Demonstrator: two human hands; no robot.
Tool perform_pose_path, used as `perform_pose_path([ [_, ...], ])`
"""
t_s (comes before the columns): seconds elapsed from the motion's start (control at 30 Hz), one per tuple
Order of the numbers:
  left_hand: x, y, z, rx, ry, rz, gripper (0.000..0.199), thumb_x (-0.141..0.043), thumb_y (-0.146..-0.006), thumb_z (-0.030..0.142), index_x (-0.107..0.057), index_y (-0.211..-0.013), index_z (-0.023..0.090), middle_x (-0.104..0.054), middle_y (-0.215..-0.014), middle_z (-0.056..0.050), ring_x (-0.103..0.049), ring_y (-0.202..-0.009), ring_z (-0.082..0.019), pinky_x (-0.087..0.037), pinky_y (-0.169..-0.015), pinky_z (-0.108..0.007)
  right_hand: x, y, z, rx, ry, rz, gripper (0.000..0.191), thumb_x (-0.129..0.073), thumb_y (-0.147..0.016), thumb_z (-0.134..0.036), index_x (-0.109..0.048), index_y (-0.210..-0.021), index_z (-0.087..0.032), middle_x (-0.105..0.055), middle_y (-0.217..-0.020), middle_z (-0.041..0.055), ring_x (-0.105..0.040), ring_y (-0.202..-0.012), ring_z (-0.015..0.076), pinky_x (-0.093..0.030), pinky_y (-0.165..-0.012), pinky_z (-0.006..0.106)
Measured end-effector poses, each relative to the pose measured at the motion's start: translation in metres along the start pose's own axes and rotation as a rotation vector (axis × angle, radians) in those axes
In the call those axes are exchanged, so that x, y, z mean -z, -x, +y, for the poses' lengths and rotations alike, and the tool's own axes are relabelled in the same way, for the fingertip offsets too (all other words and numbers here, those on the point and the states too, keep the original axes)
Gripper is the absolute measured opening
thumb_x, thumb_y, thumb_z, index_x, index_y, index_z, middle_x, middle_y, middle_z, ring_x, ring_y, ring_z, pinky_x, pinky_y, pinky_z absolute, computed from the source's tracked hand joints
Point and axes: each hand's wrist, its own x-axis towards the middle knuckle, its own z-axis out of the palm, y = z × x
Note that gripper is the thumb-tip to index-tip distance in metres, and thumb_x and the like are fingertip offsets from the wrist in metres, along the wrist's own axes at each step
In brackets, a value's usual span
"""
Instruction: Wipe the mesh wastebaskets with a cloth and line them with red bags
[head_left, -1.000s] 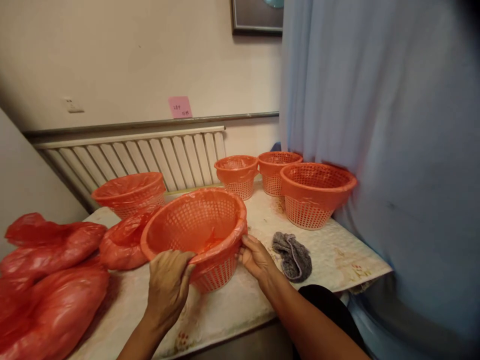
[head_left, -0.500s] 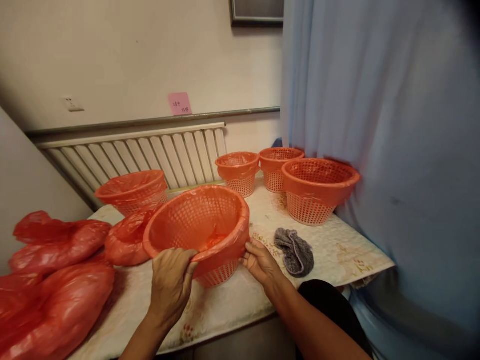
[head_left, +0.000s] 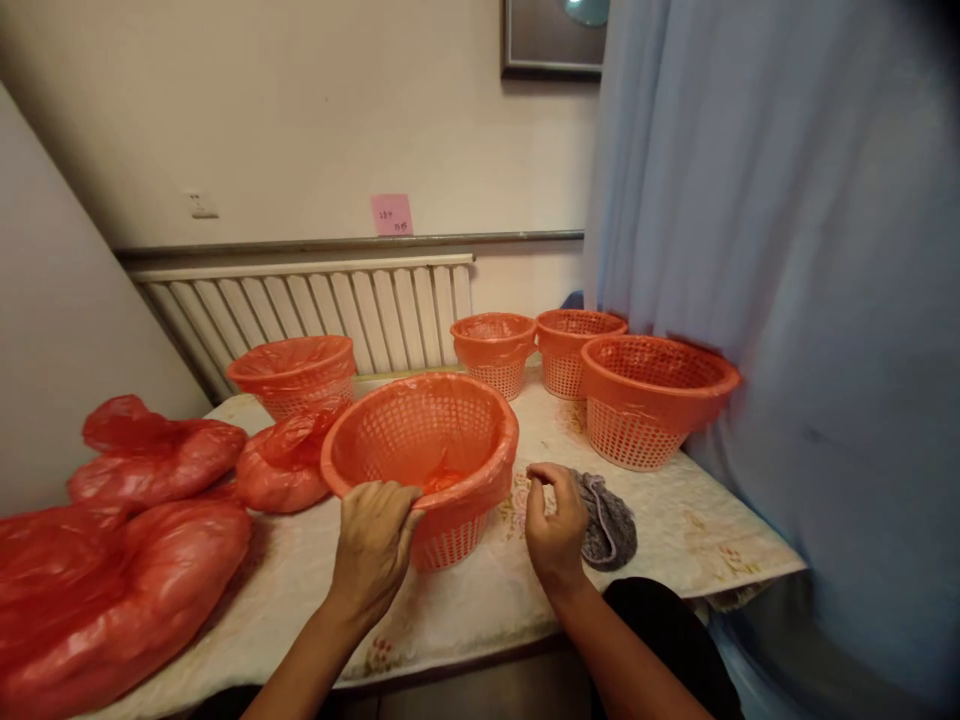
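A round plastic basket (head_left: 450,540), lined with a thin red bag (head_left: 480,490) folded over its rim, stands tilted on the table (head_left: 465,640). My left hand (head_left: 375,545) grips the near rim, fingers over the top and thumb on the outer side. To the right of the basket, apart from it, my right hand (head_left: 556,520) is raised with its fingers curled and thumb tip near the fingertips; a gap shows between them and nothing is visible in it. Just behind that hand lies a crumpled grey cloth (head_left: 611,525).
Lined baskets stand at the back left (head_left: 296,375), back middle (head_left: 495,350), (head_left: 577,350) and right (head_left: 637,430). Stuffed red bags (head_left: 150,580) cover the left side. A blue curtain (head_left: 787,300) hangs at the right; a radiator (head_left: 337,310) is behind.
My right hand has let go of the basket's right side and moved away to the right, its fingers curling. My left hand still holds the rim. The camera view has shifted left.
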Motion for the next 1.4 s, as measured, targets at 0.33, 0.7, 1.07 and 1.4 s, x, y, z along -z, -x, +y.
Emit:
perform_pose_path([
  [0.33, 0.006, 0.003, 0.027, 0.032, -0.001, -0.077, 0.022, -0.038, -0.098, 0.023, -0.058, -0.093, 0.018, -0.058, -0.079, -0.004, -0.047, -0.076, -0.022, -0.036, -0.078, -0.039, -0.029, 0.012, -0.046, 0.697, 0.299, -0.534, 0.022, -0.041, -0.095, -0.022, -0.059, -0.107, -0.016, -0.06, -0.088, 0.0071, -0.051, -0.087, 0.0219, -0.039, -0.095, 0.051],
  [0.7, 0.032, 0.007, -0.046, -0.15, 0.132, -0.194, 0.036, -0.031, -0.099, 0.043, -0.056, -0.098, 0.017, -0.057, -0.086, -0.006, -0.048, -0.082, -0.022, -0.035, -0.081, -0.04, -0.016, -0.01, -0.021, 0.653, 0.223, -0.592, 0.029, -0.031, -0.099, -0.033, -0.052, -0.085, -0.019, -0.048, -0.078, 0.0037, -0.042, -0.079, 0.0201, -0.036, -0.079, 0.042],
  [1.07, 0.024, 0.015, -0.039, -0.106, 0.112, -0.129, 0.041, -0.027, -0.099, 0.047, -0.054, -0.09, 0.017, -0.053, -0.079, -0.005, -0.043, -0.077, -0.022, -0.033, -0.076, -0.04, -0.013, -0.011, -0.014, 0.605, 0.165, -0.588, 0.024, -0.033, -0.098, -0.034, -0.052, -0.092, -0.02, -0.049, -0.084, 0.0032, -0.045, -0.086, 0.0195, -0.036, -0.098, 0.05],
  [1.4, 0.027, 0.017, -0.041, -0.112, 0.106, -0.14, 0.042, -0.025, -0.099, 0.047, -0.055, -0.091, 0.018, -0.055, -0.081, -0.005, -0.044, -0.079, -0.022, -0.034, -0.078, -0.04, -0.012, -0.009, -0.019, 0.657, 0.204, -0.567, 0.036, -0.035, -0.097, -0.049, -0.055, -0.095, -0.019, -0.053, -0.084, 0.0041, -0.048, -0.085, 0.02, -0.038, -0.097, 0.049],
])
